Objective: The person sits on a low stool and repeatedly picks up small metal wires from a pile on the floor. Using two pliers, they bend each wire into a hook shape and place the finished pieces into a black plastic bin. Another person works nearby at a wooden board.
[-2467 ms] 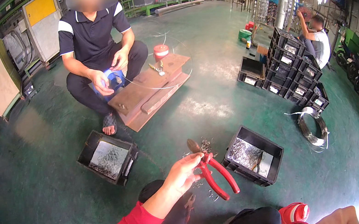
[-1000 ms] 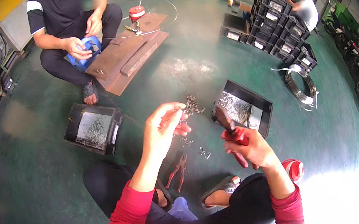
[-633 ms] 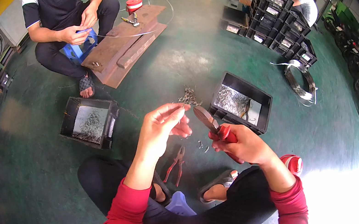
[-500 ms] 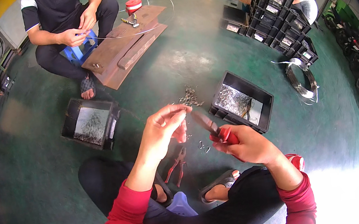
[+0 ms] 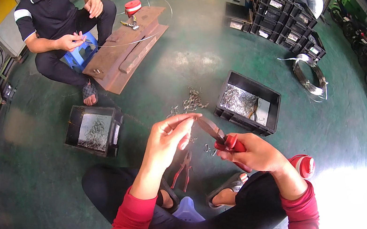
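Note:
Red-handled pliers [image 5: 212, 129] are gripped in my right hand [image 5: 259, 152], their jaws pointing up and left. The jaw tips meet the fingertips of my left hand [image 5: 164, 141], whose thumb and forefinger are pinched together. Whatever small piece sits between those fingers is too small to make out. Beyond my hands lies a pile of small bent metal hooks [image 5: 194, 99] on the green floor. A second pair of red-handled pliers [image 5: 183, 171] rests on the floor between my feet. A few loose metal hooks [image 5: 207, 149] lie just left of the right hand's pliers.
Black crates holding metal pieces stand left [image 5: 70, 134] and right [image 5: 275, 119] of the pile. A co-worker [image 5: 55, 20] sits by a rusty steel beam [image 5: 109, 64], holding wire. Stacked black crates [image 5: 273, 15], a wire coil [image 5: 309, 76] and a red-and-white round container [image 5: 303, 166] are to the right.
The pliers' jaws have come in to touch my left fingertips, closing the small gap. The co-worker's hands have moved apart, one rising toward the knee.

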`<state>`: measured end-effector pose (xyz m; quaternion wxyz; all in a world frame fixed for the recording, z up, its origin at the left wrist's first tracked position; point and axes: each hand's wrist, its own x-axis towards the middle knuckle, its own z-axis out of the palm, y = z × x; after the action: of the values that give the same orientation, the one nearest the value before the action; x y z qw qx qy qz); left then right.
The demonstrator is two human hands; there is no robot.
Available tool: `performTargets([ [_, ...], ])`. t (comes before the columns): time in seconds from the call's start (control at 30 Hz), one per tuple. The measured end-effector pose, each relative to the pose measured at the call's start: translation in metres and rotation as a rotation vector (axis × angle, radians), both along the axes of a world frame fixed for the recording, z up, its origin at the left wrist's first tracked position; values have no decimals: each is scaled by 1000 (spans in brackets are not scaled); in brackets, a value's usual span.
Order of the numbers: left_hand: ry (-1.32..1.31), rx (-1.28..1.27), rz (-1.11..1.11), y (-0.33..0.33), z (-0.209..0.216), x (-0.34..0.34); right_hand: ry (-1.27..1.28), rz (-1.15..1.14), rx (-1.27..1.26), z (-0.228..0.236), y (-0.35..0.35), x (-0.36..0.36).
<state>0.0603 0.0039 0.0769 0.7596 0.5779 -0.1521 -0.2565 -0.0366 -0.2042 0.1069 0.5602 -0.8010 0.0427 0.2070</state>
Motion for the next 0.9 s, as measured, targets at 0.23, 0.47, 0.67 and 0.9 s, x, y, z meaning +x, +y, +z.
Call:
performTargets([
  [0.23, 43, -15, -27, 0, -1, 1, 68, -7, 15, 3, 1, 0],
  [0.47, 25, -19, -46, 1, -4, 2, 58, 12, -69, 2, 1, 1],
  [0.67, -34, 12, -60, 0, -2, 1, -30, 3, -85, -5, 1, -1],
  [0.9, -53, 41, -157, -1, 8, -7, -200, -72, -262, -7, -1, -6],
])
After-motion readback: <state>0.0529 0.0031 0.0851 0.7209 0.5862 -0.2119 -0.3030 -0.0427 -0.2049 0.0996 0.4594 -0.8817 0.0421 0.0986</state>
